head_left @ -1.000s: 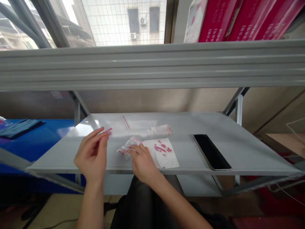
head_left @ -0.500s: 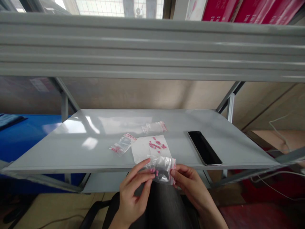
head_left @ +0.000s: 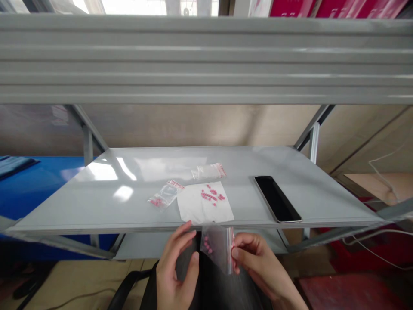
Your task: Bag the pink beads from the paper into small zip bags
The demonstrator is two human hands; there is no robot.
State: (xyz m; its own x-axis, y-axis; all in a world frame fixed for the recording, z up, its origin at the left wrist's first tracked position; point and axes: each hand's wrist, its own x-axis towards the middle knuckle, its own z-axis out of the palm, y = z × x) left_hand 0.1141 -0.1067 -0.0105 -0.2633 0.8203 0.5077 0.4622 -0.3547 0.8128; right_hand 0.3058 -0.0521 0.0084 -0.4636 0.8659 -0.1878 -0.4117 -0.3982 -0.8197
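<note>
My right hand point(head_left: 254, 262) pinches a clear zip bag point(head_left: 221, 247) by its red-striped zip edge, in front of the table's near edge. Several small pink pills point(head_left: 207, 244) lie at the bag's far left end. Just left of the bag, my left hand point(head_left: 179, 265) is open with its fingers apart, not touching it. Behind, on the table, lies a white sheet of paper point(head_left: 192, 206) with several loose pink pills point(head_left: 211, 196) on it. Left of the paper is another zip bag point(head_left: 167, 193) with pink pills inside.
A third clear zip bag point(head_left: 209, 171) lies behind the paper. A black phone point(head_left: 277, 200) rests at the right of the grey table point(head_left: 87, 202). A grey shelf beam point(head_left: 206, 60) spans the view above, with red books point(head_left: 335, 8) on top.
My left hand has let go of the bag and drawn back to the left, its fingers apart. The bag has come lower and hangs from my right hand.
</note>
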